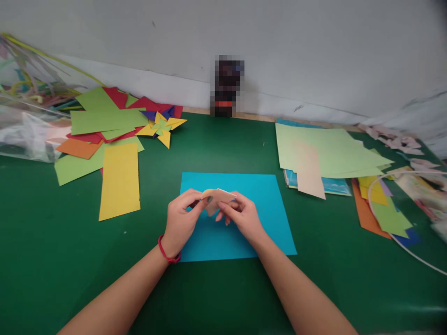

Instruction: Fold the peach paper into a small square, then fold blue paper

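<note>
I find the pale folded paper (217, 196) above the blue sheet (273, 218), pinched between thumb and fingers of both the left hand (181, 211) and the right hand (246, 215), over the green tabletop (226, 293). Sound handling, I judge, calls for light, even pressure and closely aligned edges.

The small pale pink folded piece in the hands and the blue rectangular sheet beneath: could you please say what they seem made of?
Small pale pink folded piece: probably matte paper, given its thin, straight edges. Blue rectangular sheet: matte paper or thin card, lying flat without glare.
</note>
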`<state>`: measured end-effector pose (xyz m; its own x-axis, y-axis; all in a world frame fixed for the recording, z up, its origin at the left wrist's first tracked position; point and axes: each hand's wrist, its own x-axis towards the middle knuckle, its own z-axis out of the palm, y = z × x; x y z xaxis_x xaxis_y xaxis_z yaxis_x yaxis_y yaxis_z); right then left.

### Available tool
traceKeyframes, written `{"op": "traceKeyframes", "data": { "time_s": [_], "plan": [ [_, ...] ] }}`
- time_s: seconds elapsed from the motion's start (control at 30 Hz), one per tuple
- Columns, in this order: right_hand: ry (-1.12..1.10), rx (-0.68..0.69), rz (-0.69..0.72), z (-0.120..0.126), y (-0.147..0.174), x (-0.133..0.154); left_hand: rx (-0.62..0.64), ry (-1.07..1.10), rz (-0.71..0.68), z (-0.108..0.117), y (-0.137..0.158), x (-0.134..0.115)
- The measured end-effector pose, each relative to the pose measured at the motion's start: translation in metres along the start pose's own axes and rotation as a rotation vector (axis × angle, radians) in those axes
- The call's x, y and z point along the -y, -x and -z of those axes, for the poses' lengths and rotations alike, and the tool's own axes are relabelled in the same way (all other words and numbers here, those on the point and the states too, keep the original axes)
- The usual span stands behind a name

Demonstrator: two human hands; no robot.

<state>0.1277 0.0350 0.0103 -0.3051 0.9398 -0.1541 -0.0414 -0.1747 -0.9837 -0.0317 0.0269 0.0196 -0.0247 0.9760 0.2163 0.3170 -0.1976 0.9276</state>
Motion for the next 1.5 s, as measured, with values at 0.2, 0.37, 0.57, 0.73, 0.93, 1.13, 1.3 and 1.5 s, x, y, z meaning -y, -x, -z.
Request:
{"op": "traceKeyframes", "data": {
  "time_s": [0.2, 0.37, 0.57, 0.73, 0.93, 1.13, 1.3, 1.5],
  "plan": [
    [-0.258, 0.004, 0.055, 0.006, -0.001, -0.001, 0.029, -0.045, -0.274, 0.004, 0.005, 0.001],
    [-0.297, -0.008, 0.012, 0.007, 0.000, 0.001, 0.086, -0.213, -0.442, 0.004, 0.008, 0.006],
    [-0.079, -0.037, -0.021, 0.007, 0.001, 0.008, 0.181, -0.369, -0.532, 0.005, 0.006, 0.007],
    [-0.038, -0.021, -0.099, 0.008, 0.001, 0.011, 0.185, -0.452, -0.619, 0.006, 0.006, 0.008],
    [-0.061, -0.105, -0.039, 0.010, -0.001, 0.010, 0.056, -0.279, -0.386, -0.001, 0.007, 0.003],
    [0.005, -0.094, -0.013, 0.011, 0.001, 0.012, 0.252, 0.184, 0.239, -0.006, -0.001, -0.003],
    [-0.054, -0.034, -0.034, 0.008, -0.001, 0.009, 0.190, 0.218, 0.331, -0.005, -0.003, -0.003],
    [-0.008, -0.003, -0.008, 0.007, -0.003, 0.003, 0.011, 0.198, 0.320, -0.005, -0.002, -0.005]
  ]
}}
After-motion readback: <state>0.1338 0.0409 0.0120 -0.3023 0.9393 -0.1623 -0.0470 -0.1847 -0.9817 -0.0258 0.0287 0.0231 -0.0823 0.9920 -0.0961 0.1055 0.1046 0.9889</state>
